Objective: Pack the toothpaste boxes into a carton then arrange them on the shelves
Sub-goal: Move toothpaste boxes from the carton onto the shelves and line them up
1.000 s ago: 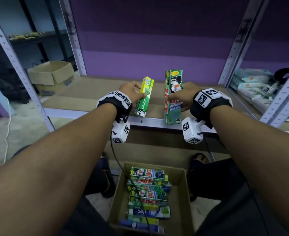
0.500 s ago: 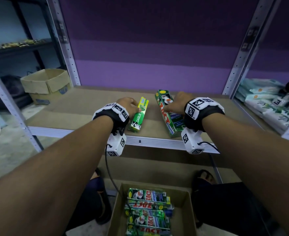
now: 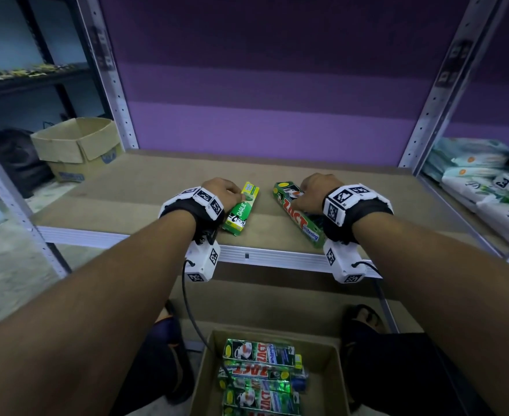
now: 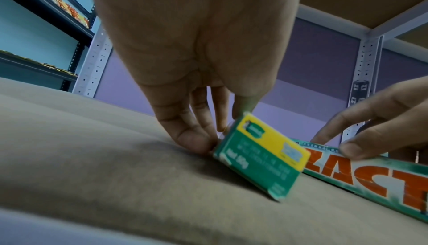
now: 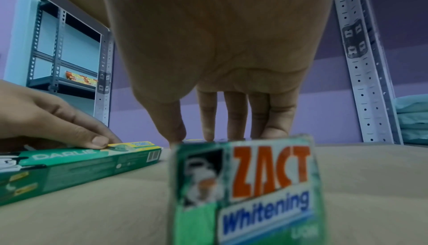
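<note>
Two toothpaste boxes lie on the brown shelf board (image 3: 145,193). My left hand (image 3: 237,194) holds the far end of the green-and-yellow Darlie box (image 3: 241,210), thumb (image 4: 192,140) against one side and fingers behind the box (image 4: 261,157). My right hand (image 3: 303,191) grips the far end of the green Zact box (image 3: 296,218), which lies flat; thumb (image 5: 176,130) and fingers (image 5: 274,121) come down over it behind the box's near end (image 5: 245,190). The two boxes lie about a hand's width apart. Below the shelf, an open carton (image 3: 334,382) holds several more Zact boxes (image 3: 259,352).
Grey perforated uprights (image 3: 439,85) frame the shelf, with a purple wall behind. An open cardboard box (image 3: 76,145) stands on the floor at the left. Pale soft packs (image 3: 487,187) fill the shelf to the right. The shelf's metal front edge (image 3: 277,256) runs under my wrists.
Both boxes stood upright in my hands a second ago; now they are laid down on the shelf board. The view has tilted up, so less of the carton shows.
</note>
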Demonstrator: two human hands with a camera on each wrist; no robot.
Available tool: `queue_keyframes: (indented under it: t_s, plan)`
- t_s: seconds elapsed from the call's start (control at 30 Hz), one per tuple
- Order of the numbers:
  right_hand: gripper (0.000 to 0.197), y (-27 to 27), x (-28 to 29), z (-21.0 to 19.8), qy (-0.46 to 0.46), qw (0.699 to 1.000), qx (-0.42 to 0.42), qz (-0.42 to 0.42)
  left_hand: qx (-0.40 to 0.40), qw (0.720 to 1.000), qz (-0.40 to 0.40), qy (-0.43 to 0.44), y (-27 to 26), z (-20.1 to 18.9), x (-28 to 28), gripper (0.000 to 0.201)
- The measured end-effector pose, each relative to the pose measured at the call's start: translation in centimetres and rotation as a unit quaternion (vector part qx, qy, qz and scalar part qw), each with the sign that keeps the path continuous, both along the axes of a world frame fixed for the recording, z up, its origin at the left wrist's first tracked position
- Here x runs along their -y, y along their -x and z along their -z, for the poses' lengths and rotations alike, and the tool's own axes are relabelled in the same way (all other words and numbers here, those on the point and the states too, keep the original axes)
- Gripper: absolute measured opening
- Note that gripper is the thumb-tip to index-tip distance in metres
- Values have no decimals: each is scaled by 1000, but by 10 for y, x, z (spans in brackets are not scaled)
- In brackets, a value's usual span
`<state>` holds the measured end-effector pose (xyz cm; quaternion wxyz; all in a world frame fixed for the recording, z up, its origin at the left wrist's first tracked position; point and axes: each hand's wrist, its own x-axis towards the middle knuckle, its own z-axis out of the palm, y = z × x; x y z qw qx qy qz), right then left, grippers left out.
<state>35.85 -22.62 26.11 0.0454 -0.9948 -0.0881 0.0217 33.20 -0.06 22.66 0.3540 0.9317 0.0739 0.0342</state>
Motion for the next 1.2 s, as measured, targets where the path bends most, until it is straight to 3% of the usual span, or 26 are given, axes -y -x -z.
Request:
queue_keyframes:
  t_s: [0.1, 0.53, 1.0, 1.2]
  plan:
    - [43, 5, 1, 1, 2, 999, 26, -26, 5, 1000, -7, -26, 0, 0, 0, 30]
    - [27, 27, 10, -6, -30, 997, 43, -48, 14, 996, -13, -82, 22, -9, 1, 31]
    - [13, 85, 17, -34, -31, 996, 4, -87, 83, 975, 152, -142, 80, -36, 6, 18]
    - [12, 115, 22, -31, -99, 986, -91, -101, 73, 966, 214, -125, 100, -31, 6, 14]
